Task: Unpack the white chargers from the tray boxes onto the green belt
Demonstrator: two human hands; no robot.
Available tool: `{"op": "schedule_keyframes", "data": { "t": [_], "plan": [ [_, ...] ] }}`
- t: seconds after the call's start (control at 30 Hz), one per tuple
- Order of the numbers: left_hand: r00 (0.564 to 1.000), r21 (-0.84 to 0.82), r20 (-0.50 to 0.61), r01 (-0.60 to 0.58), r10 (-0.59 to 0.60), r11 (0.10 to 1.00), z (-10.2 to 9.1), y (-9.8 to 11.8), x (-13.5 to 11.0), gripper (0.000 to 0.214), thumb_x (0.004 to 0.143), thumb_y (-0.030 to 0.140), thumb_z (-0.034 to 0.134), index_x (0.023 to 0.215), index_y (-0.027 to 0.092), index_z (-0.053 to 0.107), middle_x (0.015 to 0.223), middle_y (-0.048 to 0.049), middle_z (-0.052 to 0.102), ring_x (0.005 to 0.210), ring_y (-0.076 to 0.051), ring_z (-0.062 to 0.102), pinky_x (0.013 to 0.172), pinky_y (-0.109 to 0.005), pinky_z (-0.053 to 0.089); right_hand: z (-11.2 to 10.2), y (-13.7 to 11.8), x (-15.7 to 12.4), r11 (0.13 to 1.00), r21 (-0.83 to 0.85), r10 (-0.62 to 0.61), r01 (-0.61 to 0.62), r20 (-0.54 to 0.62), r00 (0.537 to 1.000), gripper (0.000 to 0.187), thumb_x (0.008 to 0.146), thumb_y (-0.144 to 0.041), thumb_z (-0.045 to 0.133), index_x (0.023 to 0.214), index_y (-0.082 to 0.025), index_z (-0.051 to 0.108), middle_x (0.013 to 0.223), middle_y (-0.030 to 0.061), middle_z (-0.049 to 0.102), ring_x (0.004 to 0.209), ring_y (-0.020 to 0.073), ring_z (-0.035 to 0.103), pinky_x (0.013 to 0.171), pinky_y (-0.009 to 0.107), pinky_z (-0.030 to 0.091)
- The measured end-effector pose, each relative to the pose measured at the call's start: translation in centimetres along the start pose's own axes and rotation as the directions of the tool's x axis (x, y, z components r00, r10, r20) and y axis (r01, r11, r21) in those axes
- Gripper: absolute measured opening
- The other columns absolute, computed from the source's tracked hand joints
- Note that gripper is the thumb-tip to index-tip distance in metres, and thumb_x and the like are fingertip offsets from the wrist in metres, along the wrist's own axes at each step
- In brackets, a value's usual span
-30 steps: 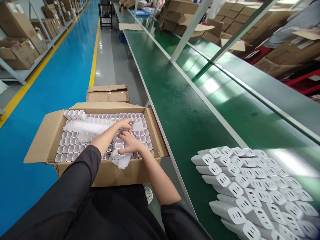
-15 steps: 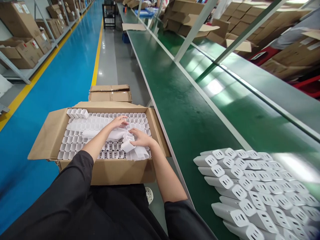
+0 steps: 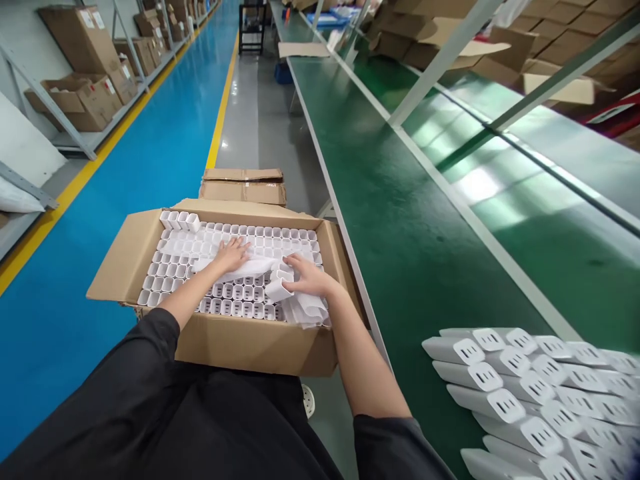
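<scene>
An open cardboard box in front of me is packed with rows of white plastic housings, their ends facing up. Some in the near rows show dark slots. My left hand lies open on a thin white packing sheet spread over the middle rows. Closed around a few loose white housings, my right hand is above the right part of the box. More crumpled sheet lies beneath that hand. Its palm side is hidden.
A green-topped bench runs along my right, with many slotted white housings lying in stacked rows. Several housings lie on the box's back left corner. Beyond stand closed cartons; shelving lines the left side.
The view has shifted, so box and bench appear displaced. My left hand has moved left over the sheet and flattened. My right hand still grips the housings.
</scene>
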State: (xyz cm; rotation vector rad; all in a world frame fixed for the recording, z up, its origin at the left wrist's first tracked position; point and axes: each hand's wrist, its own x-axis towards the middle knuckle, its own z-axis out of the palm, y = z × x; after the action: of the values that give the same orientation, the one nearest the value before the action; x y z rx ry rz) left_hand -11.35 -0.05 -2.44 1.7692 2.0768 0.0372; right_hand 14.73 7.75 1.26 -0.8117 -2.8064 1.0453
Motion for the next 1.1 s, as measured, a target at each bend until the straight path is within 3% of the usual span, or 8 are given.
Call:
{"op": "schedule_keyframes", "data": {
  "t": [0.23,0.43,0.5,0.67,0.77,0.83,0.93,1.1],
  "plan": [
    [0.997,0.003,-0.06,0.043,-0.043,0.999,0.8,1.2,1.7,0.063,0.098,0.057,0.027,0.153,0.026,0.032,0.165,-0.0086,0.012,0.152,-0.033,0.005,0.118,-0.064,0.001,-1.8,0.6,2.0,0.982,-0.186,0.029,-0.028,0.002,1.0,0.058,0.071,-0.05,0.066,0.117,-0.015,0.061,0.116,0.016,0.057,0.11,0.0356,0.059,0.101,0.053,0.046],
    [0.993,-0.042,-0.113,0.006,-0.01,0.999,0.4,1.1,1.7,0.061,0.098,0.051,0.035,0.154,0.028,0.03,0.164,-0.0086,0.018,0.152,-0.033,0.004,0.118,-0.066,0.002,-2.9,-0.6,0.5,0.986,-0.163,-0.036,0.044,0.052,0.998,0.06,0.072,-0.049,0.064,0.122,-0.015,0.058,0.123,0.0162,0.055,0.118,0.0349,0.056,0.105,0.05,0.044],
    [0.989,-0.058,-0.138,-0.058,0.05,0.997,-0.3,0.3,0.7,0.059,0.098,0.05,0.037,0.153,0.028,0.031,0.164,-0.0073,0.02,0.152,-0.03,0.01,0.119,-0.062,0.004,-3.0,-0.9,0.2,0.991,-0.114,-0.064,0.071,0.067,0.996,0.059,0.075,-0.048,0.061,0.125,-0.016,0.056,0.127,0.0151,0.054,0.118,0.0336,0.056,0.105,0.05,0.044],
    [0.974,-0.106,-0.136,-0.194,0.179,0.975,-1.8,-4.0,-3.1,0.051,0.094,0.051,0.047,0.139,0.027,0.051,0.149,-0.0053,0.048,0.141,-0.024,0.037,0.121,-0.049,0.02,-2.3,0.3,1.7,1.0,-0.027,-0.002,0.005,0.103,0.995,0.059,0.075,-0.048,0.06,0.125,-0.017,0.056,0.132,0.0152,0.054,0.123,0.0345,0.055,0.107,0.05,0.042],
    [0.976,-0.129,-0.128,-0.194,0.178,0.972,-1.9,-6.9,-5.0,0.046,0.08,0.05,0.067,0.118,0.024,0.067,0.142,-0.0075,0.054,0.139,-0.029,0.038,0.119,-0.05,0.024,-1.5,1.5,2.5,0.998,0.061,-0.018,0.011,0.111,0.994,0.058,0.076,-0.047,0.059,0.126,-0.018,0.056,0.133,0.0144,0.055,0.124,0.0341,0.054,0.108,0.049,0.042],
    [0.979,-0.154,-0.133,-0.175,0.155,0.972,-2.0,-8.3,-5.8,0.034,0.075,0.045,0.072,0.101,0.023,0.073,0.139,-0.0081,0.056,0.137,-0.032,0.039,0.117,-0.052,0.026,-1.2,2.0,2.6,0.992,0.124,-0.047,0.036,0.092,0.995,0.056,0.078,-0.047,0.059,0.126,-0.019,0.056,0.131,0.0129,0.056,0.122,0.0336,0.056,0.106,0.049,0.043],
    [0.981,-0.222,-0.156,-0.148,0.115,0.964,-2.2,-9.2,-6.5,0.023,0.08,0.04,0.064,0.087,0.021,0.074,0.133,-0.0089,0.06,0.133,-0.033,0.04,0.114,-0.05,0.029,-0.9,2.3,2.3,0.981,0.188,-0.061,0.048,0.063,0.996,0.054,0.077,-0.047,0.061,0.124,-0.021,0.056,0.131,0.0119,0.057,0.121,0.0334,0.056,0.106,0.05,0.043],
    [0.989,-0.395,-0.144,-0.084,0.028,0.915,-3.5,-10.1,-7.3,0.038,0.084,0.053,0.051,0.082,0.02,0.07,0.103,-0.0062,0.07,0.108,-0.026,0.057,0.099,-0.039,0.043,-1.0,2.9,1.6,0.954,0.299,0.001,-0.029,0.094,0.996,0.059,0.073,-0.046,0.065,0.125,-0.022,0.055,0.137,0.0119,0.054,0.127,0.0348,0.052,0.108,0.052,0.041]
  ]
}}
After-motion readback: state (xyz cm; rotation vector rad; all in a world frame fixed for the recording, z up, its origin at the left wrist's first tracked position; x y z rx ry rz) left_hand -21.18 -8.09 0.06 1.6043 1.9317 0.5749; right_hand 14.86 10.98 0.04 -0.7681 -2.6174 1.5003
